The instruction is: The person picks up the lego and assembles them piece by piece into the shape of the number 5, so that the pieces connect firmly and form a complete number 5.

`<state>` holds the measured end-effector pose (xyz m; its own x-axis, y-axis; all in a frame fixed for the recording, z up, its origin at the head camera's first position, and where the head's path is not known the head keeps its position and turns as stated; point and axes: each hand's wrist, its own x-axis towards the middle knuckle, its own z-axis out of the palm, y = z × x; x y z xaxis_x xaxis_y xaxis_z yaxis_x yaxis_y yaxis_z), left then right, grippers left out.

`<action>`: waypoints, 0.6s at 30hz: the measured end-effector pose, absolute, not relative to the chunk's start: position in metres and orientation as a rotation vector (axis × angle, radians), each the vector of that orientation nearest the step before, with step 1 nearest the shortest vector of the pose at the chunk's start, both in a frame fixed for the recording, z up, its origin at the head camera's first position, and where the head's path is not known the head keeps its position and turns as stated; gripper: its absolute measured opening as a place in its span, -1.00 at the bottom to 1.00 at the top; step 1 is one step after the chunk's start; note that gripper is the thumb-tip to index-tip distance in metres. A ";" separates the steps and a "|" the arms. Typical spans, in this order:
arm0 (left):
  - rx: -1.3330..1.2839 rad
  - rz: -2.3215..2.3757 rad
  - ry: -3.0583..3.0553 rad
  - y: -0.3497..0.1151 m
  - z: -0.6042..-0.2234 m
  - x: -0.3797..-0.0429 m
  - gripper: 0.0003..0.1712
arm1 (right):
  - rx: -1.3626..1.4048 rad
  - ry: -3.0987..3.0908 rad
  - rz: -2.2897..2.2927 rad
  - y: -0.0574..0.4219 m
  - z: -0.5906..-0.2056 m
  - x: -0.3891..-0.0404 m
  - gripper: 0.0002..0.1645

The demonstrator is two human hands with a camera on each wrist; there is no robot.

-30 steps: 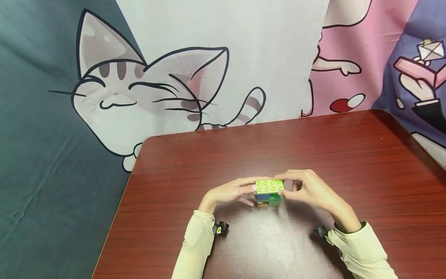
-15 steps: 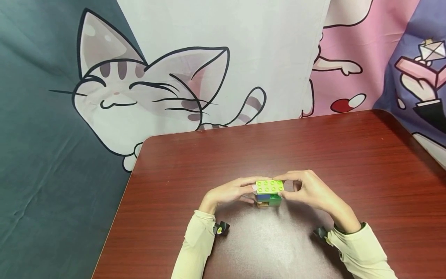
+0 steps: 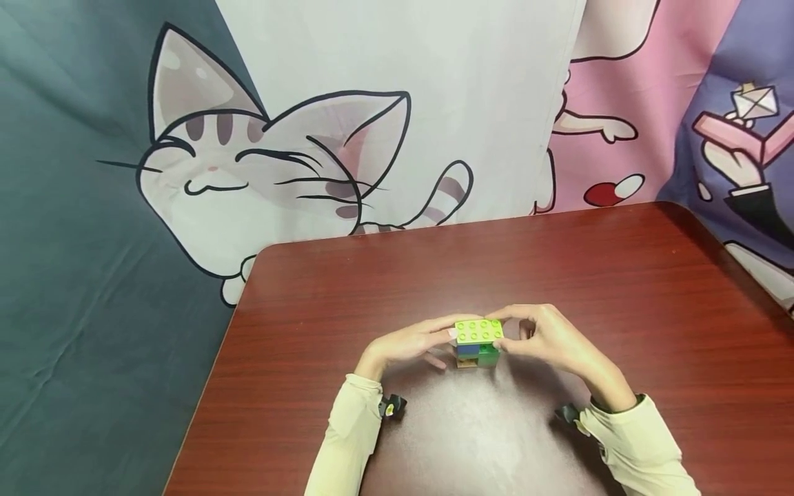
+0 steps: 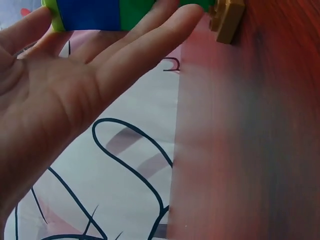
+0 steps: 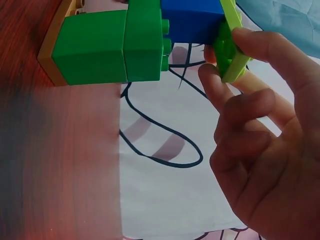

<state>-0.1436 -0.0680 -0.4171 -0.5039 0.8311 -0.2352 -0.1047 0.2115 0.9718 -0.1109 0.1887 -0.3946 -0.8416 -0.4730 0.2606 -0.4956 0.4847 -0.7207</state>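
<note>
A small stack of toy building bricks stands on the table, topped by a lime-green studded plate (image 3: pixel 479 331). My left hand (image 3: pixel 406 342) holds the plate's left end between thumb and fingers, with its lower fingers stretched along the stack. My right hand (image 3: pixel 548 334) pinches the right end between thumb and index finger, its other fingers curled beneath. Under the plate's left part sits a blue brick (image 5: pixel 192 20). Green bricks (image 5: pixel 90 47) stand lower, their top studs facing a gap under the plate's overhanging right end. A brown-tan piece (image 4: pixel 231 20) forms the bottom.
The reddish-brown wooden table (image 3: pixel 298 386) extends around the stack and shines in front of it. A printed cloth backdrop (image 3: pixel 484 89) with a cartoon cat hangs behind the far table edge. Both wrists carry small black cameras (image 3: pixel 393 406) at pale sleeves.
The head view has shifted slightly. Both hands keep their hold on the lime-green plate, and the stack looks the same; the left hand's lower fingers have shifted a little.
</note>
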 end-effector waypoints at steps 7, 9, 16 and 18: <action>0.632 1.362 1.861 -0.083 -0.419 -0.141 -0.39 | 0.852 -2.725 1.364 0.215 -0.391 -0.103 -0.29; 0.617 1.346 2.076 -0.092 -0.418 -0.136 -0.34 | 0.833 -2.688 1.258 0.221 -0.390 -0.095 -0.25; 0.961 0.824 2.742 -0.098 -0.425 -0.108 0.44 | 0.988 -2.525 0.697 0.212 -0.416 -0.065 0.05; 1.108 0.636 2.876 -0.093 -0.430 -0.104 0.51 | 1.007 -2.535 0.616 0.205 -0.426 -0.063 0.18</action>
<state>-0.1038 -0.0929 -0.4296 -0.7520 0.6425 0.1475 0.6448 0.6704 0.3672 -0.0628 0.2049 -0.4257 -0.6893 -0.5593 0.4605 -0.7083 0.6539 -0.2660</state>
